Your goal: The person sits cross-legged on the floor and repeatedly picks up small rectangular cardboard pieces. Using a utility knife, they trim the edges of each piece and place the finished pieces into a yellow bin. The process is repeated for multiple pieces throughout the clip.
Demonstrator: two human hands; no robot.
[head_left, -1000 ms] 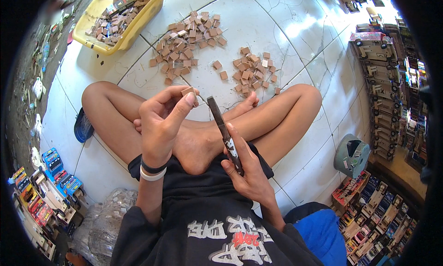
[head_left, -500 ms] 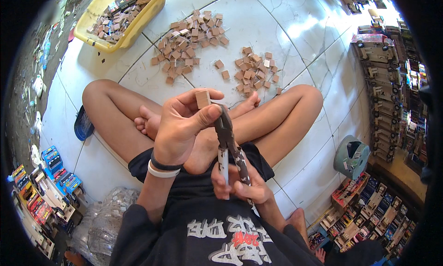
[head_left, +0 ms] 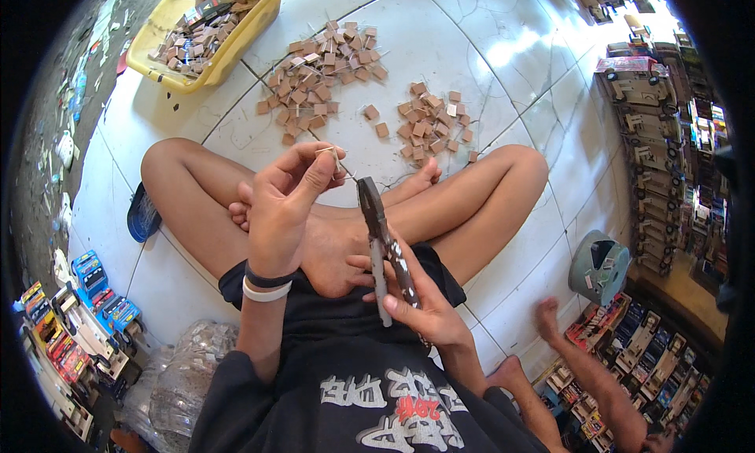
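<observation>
In my left hand (head_left: 285,205), thumb and fingers pinch a small wooden block (head_left: 336,157), mostly hidden by the fingertips. A thin, light wire-like piece (head_left: 351,177) sticks out beside it toward the pliers. My right hand (head_left: 425,307) is wrapped round the handles of a pair of pliers (head_left: 371,205), whose grips look worn and patchy. The plier jaws point up and lie close to the wire; whether they touch it I cannot tell. Beyond my crossed legs lie a large pile of wooden blocks (head_left: 322,79) with thin wires and a smaller pile (head_left: 431,124).
A yellow basin (head_left: 212,74) of blocks stands at the far left. Toy trucks line the right (head_left: 649,162) and lower left (head_left: 94,280). A round green container (head_left: 599,268) sits at right, near another person's bare limb (head_left: 594,374). A clear plastic bag (head_left: 185,366) lies at lower left.
My left hand has turned the block, so its broad face no longer shows. The plier jaws have moved slightly left and away from the block. Another person's limb now reaches in at lower right.
</observation>
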